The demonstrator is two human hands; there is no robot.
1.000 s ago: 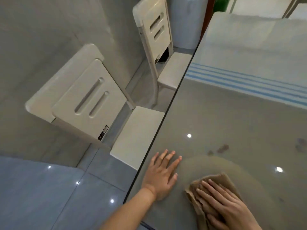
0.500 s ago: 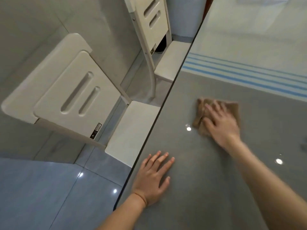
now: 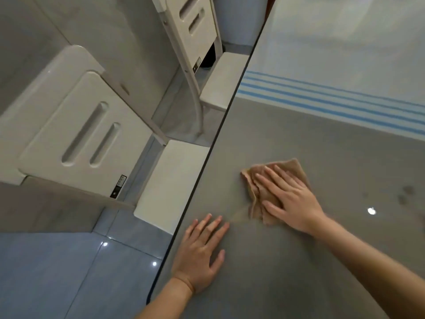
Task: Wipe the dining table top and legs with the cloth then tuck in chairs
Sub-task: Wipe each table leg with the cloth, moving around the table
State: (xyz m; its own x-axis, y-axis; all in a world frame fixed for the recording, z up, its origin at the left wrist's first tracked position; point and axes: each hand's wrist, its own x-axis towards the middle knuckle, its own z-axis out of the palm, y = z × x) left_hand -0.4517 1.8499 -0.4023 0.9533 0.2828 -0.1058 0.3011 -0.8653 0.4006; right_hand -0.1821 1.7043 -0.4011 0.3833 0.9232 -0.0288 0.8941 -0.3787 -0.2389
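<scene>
Filling the right side of the view, the glossy grey table top [image 3: 310, 139] runs away from the person, its dark edge slanting from the bottom centre up to the top. Blue stripes [image 3: 333, 100] show as a reflection across its far part. Blue-grey floor tiles [image 3: 57, 272] lie to the left. Two white chairs stand along that edge: the near chair [image 3: 80, 134] and the far chair [image 3: 197, 31], each with its seat meeting the table edge. The left hand [image 3: 200, 256] rests flat on the top near the edge, fingers straight and slightly spread. The right hand [image 3: 292, 201] presses flat, fingers extended, on the crumpled tan cloth [image 3: 287, 165], which lies on the top just beyond the left hand. Small dark stains [image 3: 404, 194] mark the surface to the right.
</scene>
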